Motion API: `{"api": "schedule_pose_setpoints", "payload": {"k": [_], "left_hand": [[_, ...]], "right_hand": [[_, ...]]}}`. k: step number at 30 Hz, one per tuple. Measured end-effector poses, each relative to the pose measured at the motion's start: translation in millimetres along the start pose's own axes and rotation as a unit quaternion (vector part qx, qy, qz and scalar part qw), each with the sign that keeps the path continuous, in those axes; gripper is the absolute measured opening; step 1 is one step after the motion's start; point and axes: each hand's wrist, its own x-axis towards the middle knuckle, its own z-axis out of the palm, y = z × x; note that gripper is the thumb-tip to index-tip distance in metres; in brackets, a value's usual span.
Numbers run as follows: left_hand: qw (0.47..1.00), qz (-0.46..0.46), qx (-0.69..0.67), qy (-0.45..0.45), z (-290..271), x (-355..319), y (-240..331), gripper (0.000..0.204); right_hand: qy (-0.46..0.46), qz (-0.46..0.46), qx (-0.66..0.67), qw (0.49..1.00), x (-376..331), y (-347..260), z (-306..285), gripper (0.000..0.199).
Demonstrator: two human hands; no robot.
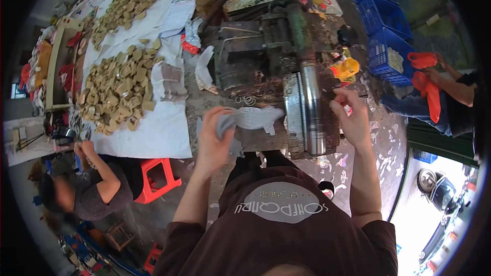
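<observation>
My left hand [211, 138] is closed round a soft-looking grey piece [225, 124], perhaps cloth or foam; its exact kind is unclear. Beside those fingers, a shiny silver-grey sheet [260, 119] lies at the front of the workbench. My right hand [354, 117] hovers just right of a polished metal roller [313, 112], fingers loosely curled and apart, with nothing visible in them. The roller sticks out toward me from a dark, greasy machine [245, 51]. A pale flat plate [293, 105] runs along the roller's left side.
Tan blocks [117, 89] are heaped on a white sheet [166, 135] at left, near a clipboard [178, 15]. A seated person [97, 189] works beside a red stool [159, 179]. Blue crates [386, 53] and another person with a red bag [428, 89] are at right. Scraps litter the floor.
</observation>
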Motion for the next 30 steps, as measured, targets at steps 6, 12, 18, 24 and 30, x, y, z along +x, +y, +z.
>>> {"api": "schedule_pose_setpoints", "payload": {"k": [6, 12, 18, 24, 30], "left_hand": [[0.955, 0.078, 0.278, -0.063, -19, -47, -91, 0.045], [0.905, 0.049, 0.331, -0.263, 8, -86, -113, 0.036], [0.979, -0.074, 0.078, -0.173, -16, -40, -55, 0.037], [0.877, 0.009, -0.474, -0.084, 17, 2, 35, 0.050], [0.786, 0.009, -0.616, -0.047, 52, 6, 68, 0.056]], "right_hand": [[0.004, 0.035, 0.022, 0.999, 2, -2, 6, 0.026], [0.017, -0.001, 0.015, 1.000, 4, -5, 9, 0.025], [0.002, -0.081, 0.010, 0.997, -11, -49, 15, 0.022], [-0.058, -0.227, -0.008, 0.972, -27, -100, 63, 0.029], [0.092, -0.257, -0.084, 0.958, -28, -87, 75, 0.032]]}}
